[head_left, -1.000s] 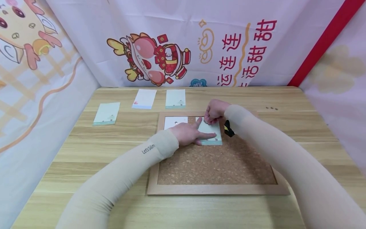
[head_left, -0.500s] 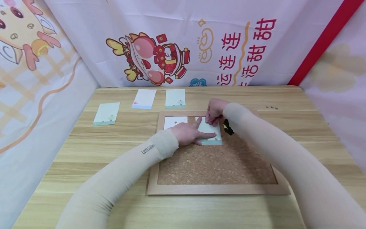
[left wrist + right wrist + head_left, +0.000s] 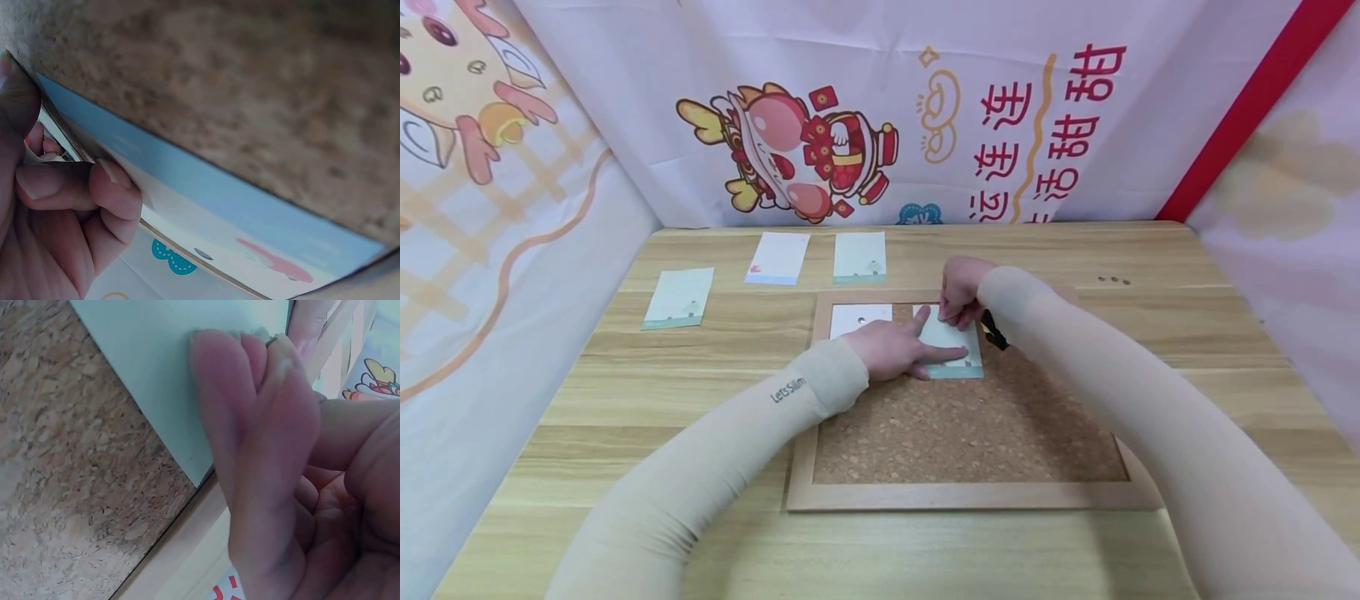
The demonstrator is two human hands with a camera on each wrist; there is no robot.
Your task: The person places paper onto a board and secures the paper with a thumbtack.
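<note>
Green notepaper (image 3: 951, 335) was pressed onto the corkboard (image 3: 955, 433) by the left hand (image 3: 891, 350), thumb and forefinger spread. A thumbtack (image 3: 272, 340) was pinched in the right hand's (image 3: 964, 292) fingers.

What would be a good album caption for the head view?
Left hand rests on a note on the corkboard, right hand working near the note's top edge.
</note>
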